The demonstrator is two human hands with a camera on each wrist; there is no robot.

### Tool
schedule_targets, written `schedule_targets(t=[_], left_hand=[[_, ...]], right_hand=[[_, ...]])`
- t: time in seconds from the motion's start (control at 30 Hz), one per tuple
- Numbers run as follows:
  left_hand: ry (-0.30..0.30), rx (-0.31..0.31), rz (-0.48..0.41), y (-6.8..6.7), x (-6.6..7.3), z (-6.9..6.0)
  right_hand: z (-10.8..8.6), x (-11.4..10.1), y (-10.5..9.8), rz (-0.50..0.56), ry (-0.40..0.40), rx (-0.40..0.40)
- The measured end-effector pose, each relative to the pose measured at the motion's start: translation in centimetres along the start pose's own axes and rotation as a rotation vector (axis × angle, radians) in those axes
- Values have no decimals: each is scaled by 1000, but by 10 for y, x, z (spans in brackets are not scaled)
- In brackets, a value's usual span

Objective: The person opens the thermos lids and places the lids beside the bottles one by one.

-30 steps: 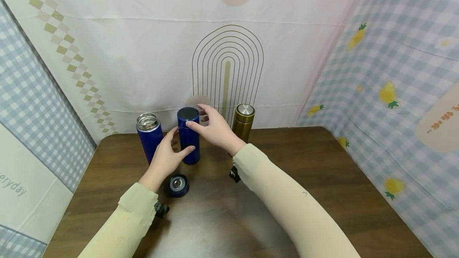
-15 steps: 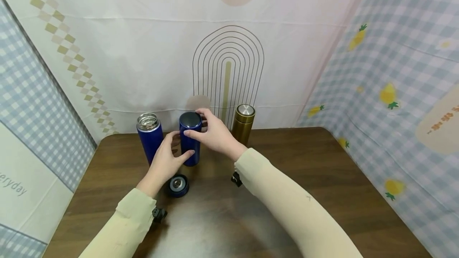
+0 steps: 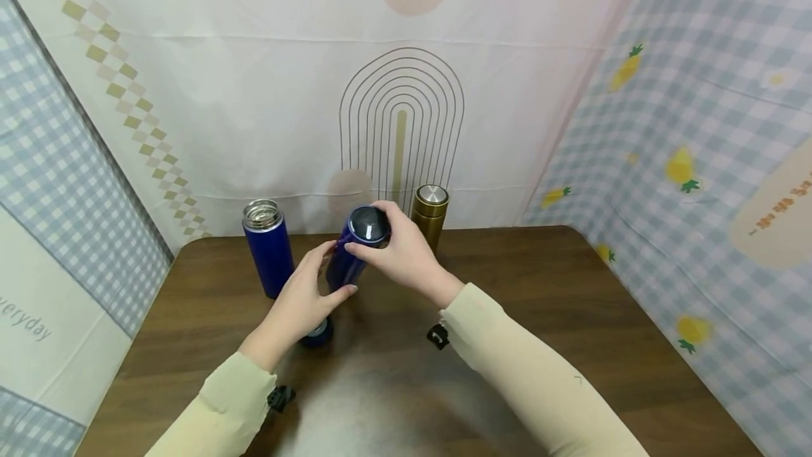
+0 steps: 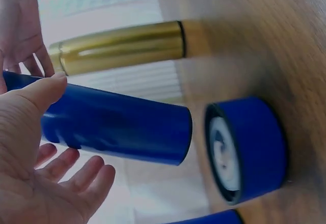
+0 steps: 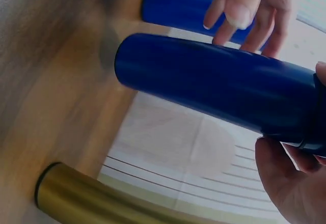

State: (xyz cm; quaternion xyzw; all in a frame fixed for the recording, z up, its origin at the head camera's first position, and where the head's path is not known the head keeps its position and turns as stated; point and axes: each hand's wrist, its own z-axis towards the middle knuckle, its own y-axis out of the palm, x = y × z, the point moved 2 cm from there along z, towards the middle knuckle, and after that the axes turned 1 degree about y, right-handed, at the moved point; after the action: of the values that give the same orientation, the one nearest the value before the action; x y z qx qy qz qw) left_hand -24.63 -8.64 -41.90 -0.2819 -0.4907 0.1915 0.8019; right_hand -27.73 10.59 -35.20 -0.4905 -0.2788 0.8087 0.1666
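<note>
A lidded blue bottle (image 3: 342, 268) leans with its top to the right; its base appears lifted off the table. My right hand (image 3: 412, 249) grips it near the top, thumb in front, as the right wrist view shows on the bottle (image 5: 214, 81). My left hand (image 3: 297, 309) is beside its left side, fingers loosely spread; in the left wrist view the thumb of this hand (image 4: 46, 168) lies by the bottle (image 4: 117, 124) near its upper part. A loose dark blue lid (image 3: 318, 336), inner side showing in the left wrist view, lies partly behind my left hand.
An uncapped blue bottle (image 3: 269, 259) with a steel rim stands at the left. A gold bottle (image 3: 429, 221) stands behind my right hand. Patterned cloth (image 3: 273, 118) hangs behind the wooden table (image 3: 539, 316).
The lidded blue bottle has gone from upright to tilted, its top moving right and towards me with my right hand. My left hand has shifted slightly right and nearer.
</note>
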Motion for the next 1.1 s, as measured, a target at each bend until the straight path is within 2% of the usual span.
schedule_targets(t=[0.13,0.33,0.57,0.7,0.93,1.1], left_hand=[[50,9,60,-3,16,-7],[97,0,100,-7,30,-17],[130,10,94,-6,38,-33],[116,12,65,-3,41,-41],[103,7,79,0,38,-48],[122,4,167,-9,34,-49]], right_hand=[[-14,-5,-17,60,7,18],[-34,-14,-31,165,-2,9],[-52,-19,-44,352,62,-51],[-59,-18,-44,416,55,-79],[-62,-7,-38,385,51,-134],[-63,7,-38,343,127,-214]])
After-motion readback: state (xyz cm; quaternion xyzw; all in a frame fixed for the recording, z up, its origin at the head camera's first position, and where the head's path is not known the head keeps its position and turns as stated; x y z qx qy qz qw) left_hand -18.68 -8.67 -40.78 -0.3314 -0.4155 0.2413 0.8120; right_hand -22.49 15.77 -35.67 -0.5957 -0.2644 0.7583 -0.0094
